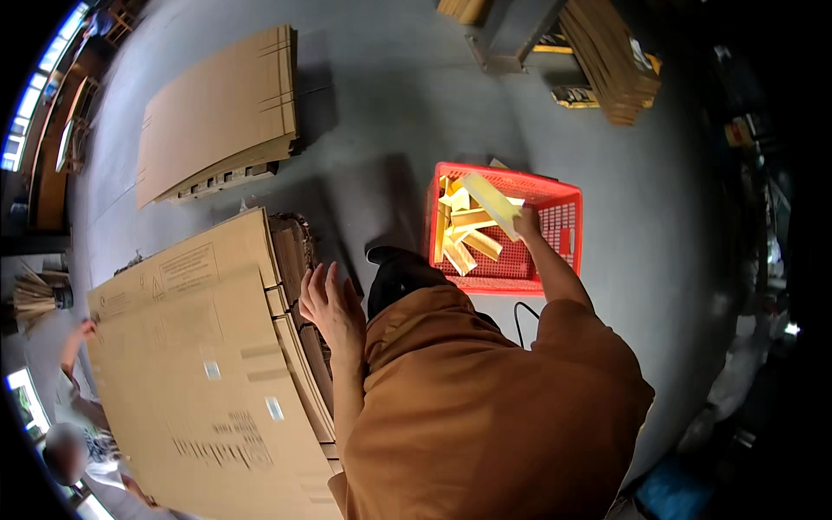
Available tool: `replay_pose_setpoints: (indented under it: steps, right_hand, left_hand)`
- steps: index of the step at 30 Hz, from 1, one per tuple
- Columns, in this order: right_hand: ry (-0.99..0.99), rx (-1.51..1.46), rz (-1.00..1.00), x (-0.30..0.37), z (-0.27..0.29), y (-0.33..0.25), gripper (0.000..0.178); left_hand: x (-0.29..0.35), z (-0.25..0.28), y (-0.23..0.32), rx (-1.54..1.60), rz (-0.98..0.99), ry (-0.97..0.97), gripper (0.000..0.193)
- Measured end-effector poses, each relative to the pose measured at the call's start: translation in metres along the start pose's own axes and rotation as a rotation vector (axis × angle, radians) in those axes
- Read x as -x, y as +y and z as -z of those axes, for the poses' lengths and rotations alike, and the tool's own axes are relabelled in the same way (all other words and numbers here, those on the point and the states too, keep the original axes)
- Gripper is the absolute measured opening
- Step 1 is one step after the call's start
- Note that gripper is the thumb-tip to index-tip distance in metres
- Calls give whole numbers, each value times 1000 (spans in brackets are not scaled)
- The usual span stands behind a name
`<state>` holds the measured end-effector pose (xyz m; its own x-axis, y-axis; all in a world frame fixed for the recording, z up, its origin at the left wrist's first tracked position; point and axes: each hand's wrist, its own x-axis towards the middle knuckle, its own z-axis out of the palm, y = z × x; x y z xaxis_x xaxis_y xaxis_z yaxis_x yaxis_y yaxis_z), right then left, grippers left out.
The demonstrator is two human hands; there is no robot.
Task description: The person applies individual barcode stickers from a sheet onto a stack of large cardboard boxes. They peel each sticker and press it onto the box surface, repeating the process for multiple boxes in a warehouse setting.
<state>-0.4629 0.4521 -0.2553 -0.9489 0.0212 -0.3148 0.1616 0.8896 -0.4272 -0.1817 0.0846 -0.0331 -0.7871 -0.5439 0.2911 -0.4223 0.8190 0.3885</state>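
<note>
My right hand (526,224) reaches over a red plastic crate (507,283) on the floor. It is closed on one end of a long, pale yellow strip (490,202), which slants up and left above the crate. Several yellow pieces (476,243) lie loosely in the crate's left half. To the left, my left hand (334,308) hangs with its fingers apart beside the right edge of a tall stack of flattened cardboard boxes (186,373). Nothing is in it, and whether it touches the stack I cannot tell.
Another person (65,451) stands at the left side of the box stack, a hand at its edge. A second stack of flat cardboard (221,100) rests on a pallet at the far left. More flat cardboard (607,56) stands at the far right. A black cable (518,319) lies near the crate.
</note>
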Motion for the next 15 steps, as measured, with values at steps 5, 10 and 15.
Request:
replay_pose_setpoints:
  steps: [5,10,15]
  right_hand:
    - [-51,77,-96,-3,-50,109,46]
    - [-268,10,368,7,-105,-49,39]
    - [-479,-378,763,58,-99,-319,33]
  left_hand:
    - [-6,2,-3,127,-39,-8,36]
    - [0,19,-12,35,5,52,34]
    - [21,31,-44,19,219,157,34]
